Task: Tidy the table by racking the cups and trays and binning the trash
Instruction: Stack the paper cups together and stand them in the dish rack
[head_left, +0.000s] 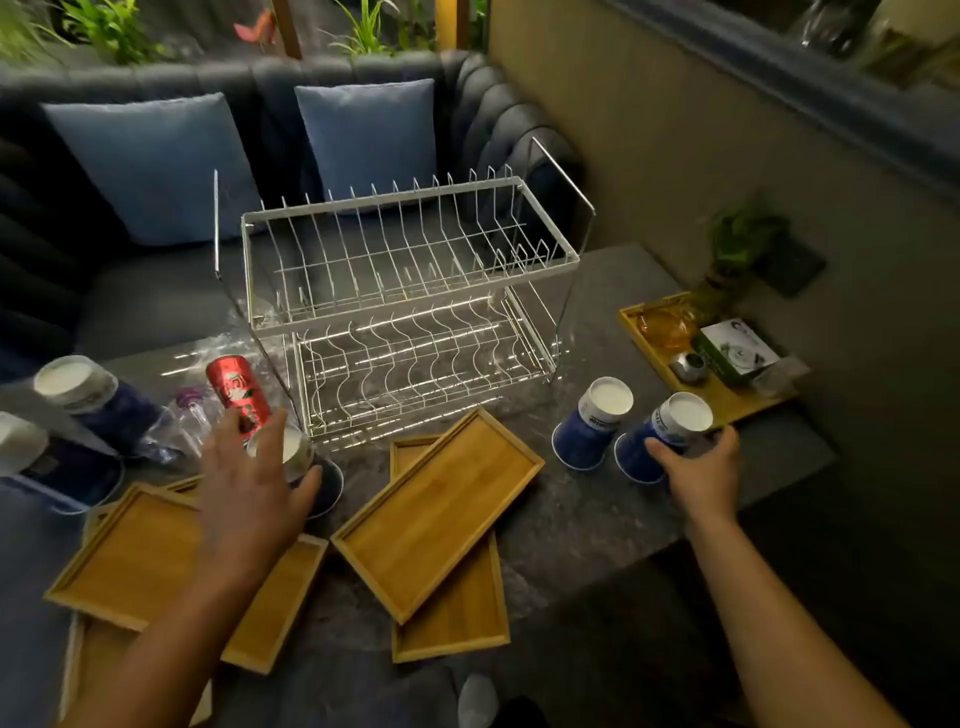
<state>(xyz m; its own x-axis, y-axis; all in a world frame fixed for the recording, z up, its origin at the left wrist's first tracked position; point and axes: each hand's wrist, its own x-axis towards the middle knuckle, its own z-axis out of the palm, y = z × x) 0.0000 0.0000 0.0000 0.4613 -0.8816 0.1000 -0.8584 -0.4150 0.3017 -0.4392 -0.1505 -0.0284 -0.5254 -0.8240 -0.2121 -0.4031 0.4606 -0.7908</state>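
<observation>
Head view suggests tidying has barely begun: the white two-tier wire rack (410, 270) holds nothing, the right hand (701, 467) grips an upturned blue paper cup (660, 436) on the grey stone surface (597, 519), the left hand (249, 483) spreads open above another cup (330, 483), and flat wooden trays (436, 514) and a red drink can (236, 389) lie loose.

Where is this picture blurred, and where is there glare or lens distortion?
Head view: dim light overall; the left hand and the cups at the left edge are blurred, while the right hand gripping a blue cup looks sharper; glare streaks cross the lower tier of the wire rack; the wide lens bends the wall lines.
</observation>
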